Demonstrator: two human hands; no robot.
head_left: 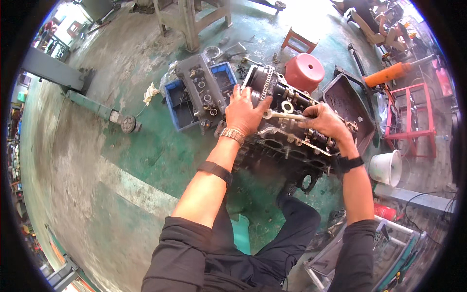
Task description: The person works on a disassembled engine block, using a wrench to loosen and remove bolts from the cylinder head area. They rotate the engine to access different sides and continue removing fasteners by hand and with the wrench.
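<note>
An engine (287,131) with its camshafts exposed stands in front of me. My right hand (327,121) is closed round the handle of a wrench (287,116), which lies across the top of the engine. The wrench's ring end points left, close to my left thumb. At the chain end, my left hand (244,111) curls over a grey round camshaft sprocket (255,96), thumb on one side and fingers on the other. A timing chain (267,82) runs just beyond it. My left palm hides part of the engine's left end.
A valve cover (202,87) rests across a blue crate (176,108) at left. Behind the engine is a red stool (304,72); to the right are a black drip tray (362,100), a white bucket (386,168) and a red metal frame (412,117). A lift arm (92,104) reaches in from the left.
</note>
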